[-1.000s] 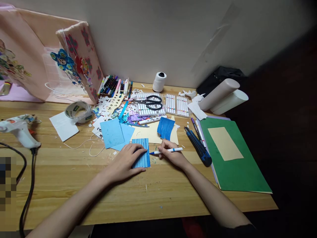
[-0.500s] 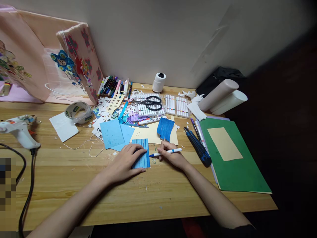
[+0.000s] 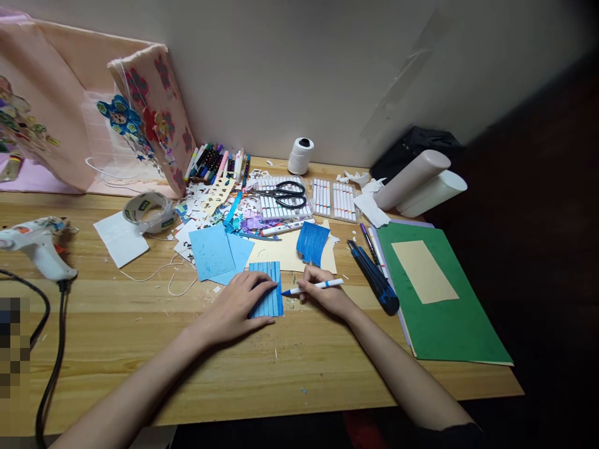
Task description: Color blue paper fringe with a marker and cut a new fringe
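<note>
A light blue paper piece (image 3: 267, 304) with darker blue stripes lies flat on the wooden table. My left hand (image 3: 243, 298) rests on its left side with fingers stretched out, pressing it down. In my right hand (image 3: 322, 290) is a white marker (image 3: 333, 284) with a blue band, held like a pen. Its blue tip meets the paper's right edge, where a broader dark blue strip shows. Just beyond my right hand lies a curved piece coloured solid blue (image 3: 312, 243). Plain light blue sheets (image 3: 213, 252) overlap behind my left hand.
Paper scraps (image 3: 206, 202), scissors (image 3: 290, 194) and marker sets (image 3: 334, 199) fill the back. To the right are a utility knife (image 3: 374, 277) and green sheets (image 3: 449, 324). A glue gun (image 3: 44, 252), tape roll (image 3: 148, 212) and decorated pink box (image 3: 154, 112) stand left.
</note>
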`<state>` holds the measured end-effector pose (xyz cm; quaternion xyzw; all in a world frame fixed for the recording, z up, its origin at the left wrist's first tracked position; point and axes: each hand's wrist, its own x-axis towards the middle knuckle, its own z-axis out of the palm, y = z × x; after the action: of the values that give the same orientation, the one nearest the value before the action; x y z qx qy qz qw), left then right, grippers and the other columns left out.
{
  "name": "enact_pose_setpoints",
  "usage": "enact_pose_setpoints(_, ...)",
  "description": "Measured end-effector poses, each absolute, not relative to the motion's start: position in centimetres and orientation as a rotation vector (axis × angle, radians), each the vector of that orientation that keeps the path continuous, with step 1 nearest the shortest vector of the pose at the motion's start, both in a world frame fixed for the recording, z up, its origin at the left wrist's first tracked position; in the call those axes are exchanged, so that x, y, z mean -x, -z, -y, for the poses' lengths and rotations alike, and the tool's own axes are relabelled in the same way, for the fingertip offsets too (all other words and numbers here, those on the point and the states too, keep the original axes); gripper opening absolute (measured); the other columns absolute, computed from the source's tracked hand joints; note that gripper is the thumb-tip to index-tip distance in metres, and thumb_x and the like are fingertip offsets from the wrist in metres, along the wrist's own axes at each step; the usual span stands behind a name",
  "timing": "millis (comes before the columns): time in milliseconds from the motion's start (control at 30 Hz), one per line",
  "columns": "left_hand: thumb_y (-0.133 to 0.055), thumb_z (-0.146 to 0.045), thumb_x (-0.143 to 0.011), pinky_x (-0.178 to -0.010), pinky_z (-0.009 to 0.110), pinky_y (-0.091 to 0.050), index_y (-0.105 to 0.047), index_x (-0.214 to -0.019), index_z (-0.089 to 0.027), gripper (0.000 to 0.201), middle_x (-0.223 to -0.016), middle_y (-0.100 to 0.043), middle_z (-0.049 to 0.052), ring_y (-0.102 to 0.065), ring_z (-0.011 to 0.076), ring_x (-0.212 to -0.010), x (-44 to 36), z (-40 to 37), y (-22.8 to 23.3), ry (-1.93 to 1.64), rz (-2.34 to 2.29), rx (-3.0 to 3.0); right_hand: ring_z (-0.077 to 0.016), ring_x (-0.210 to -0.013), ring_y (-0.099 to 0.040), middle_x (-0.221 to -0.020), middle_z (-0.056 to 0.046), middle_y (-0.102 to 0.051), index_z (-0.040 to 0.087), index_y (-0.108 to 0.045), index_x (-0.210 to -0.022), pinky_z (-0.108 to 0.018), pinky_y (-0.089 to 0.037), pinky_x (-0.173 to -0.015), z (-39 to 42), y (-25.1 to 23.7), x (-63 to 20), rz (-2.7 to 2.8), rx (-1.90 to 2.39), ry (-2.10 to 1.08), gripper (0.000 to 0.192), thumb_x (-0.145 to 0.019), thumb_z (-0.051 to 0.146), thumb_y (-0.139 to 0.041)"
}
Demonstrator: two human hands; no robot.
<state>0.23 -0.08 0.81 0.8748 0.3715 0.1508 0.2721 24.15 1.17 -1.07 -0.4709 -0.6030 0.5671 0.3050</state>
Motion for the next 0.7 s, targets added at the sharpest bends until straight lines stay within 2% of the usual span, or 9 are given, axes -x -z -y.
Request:
enact_pose_setpoints(267, -0.060, -0.044, -0.081, -0.093, 0.046, -0.040, -0.042, -0.128, -0.026, 0.054, -0.122, -0.049, 0.009, -0.046, 0.0276, -0.111, -0.2, 0.2, -0.8, -0.400, -1.001, -2.357, -0.0146, -0.060, -0.056, -0.060, 0.002, -0.059, 0.020, -0.050, -0.067, -0.027, -0.042, -0.061, -1.2, 1.0, -24.1, 1.583, 1.248, -1.486, 0.029, -0.086, 0.042, -0.054)
enact_pose_setpoints(433, -0.059, -0.046, -0.081, -0.095, 0.045, -0.038, -0.042, -0.126, -0.023, 0.053, -0.124, -0.049, 0.010, -0.044, 0.0275, -0.113, -0.2, 0.3, -0.7, -0.387, -1.005, -2.360, -0.0158, -0.074, -0.057, -0.079, -0.001, -0.062, 0.020, -0.059, -0.083, -0.026, -0.042, -0.066, -1.2, 0.8, -24.1, 1.608, 1.233, -1.381, 0.014, -0.081, 0.033, -0.063)
enact_pose_setpoints(533, -0.057, -0.050, -0.081, -0.095, 0.044, -0.039, -0.044, -0.124, -0.021, 0.053, -0.123, -0.049, 0.011, -0.044, 0.0275, -0.112, -0.3, -0.2, -1.0, -0.364, -0.979, -2.381, -0.0175, -0.081, -0.059, -0.088, -0.002, -0.064, 0.021, -0.060, -0.092, -0.028, -0.043, -0.072, -1.2, 0.8, -24.0, 1.600, 1.227, -1.356, 0.014, -0.082, 0.031, -0.062)
enact_pose_setpoints(600, -0.052, -0.047, -0.085, -0.092, 0.045, -0.040, -0.046, -0.121, -0.021, 0.045, -0.120, -0.052, 0.011, -0.047, 0.0275, -0.109, -0.3, -0.4, -2.0, -0.411, -0.966, -2.431, -0.0179, -0.082, -0.059, -0.088, -0.002, -0.064, 0.022, -0.059, -0.093, -0.029, -0.044, -0.073, -1.2, 0.7, -24.0, 1.575, 1.237, -1.358, 0.014, -0.083, 0.032, -0.060)
enact_pose_setpoints(700, -0.037, -0.031, -0.093, -0.086, 0.046, -0.042, -0.044, -0.122, -0.026, 0.030, -0.114, -0.056, 0.008, -0.052, 0.0265, -0.102, 0.4, 1.0, -4.8, -0.631, -1.035, -2.483, -0.0179, -0.082, -0.059, -0.088, -0.003, -0.064, 0.021, -0.057, -0.093, -0.028, -0.044, -0.072, -1.2, 0.6, -23.9, 1.563, 1.246, -1.380, 0.015, -0.085, 0.034, -0.058)
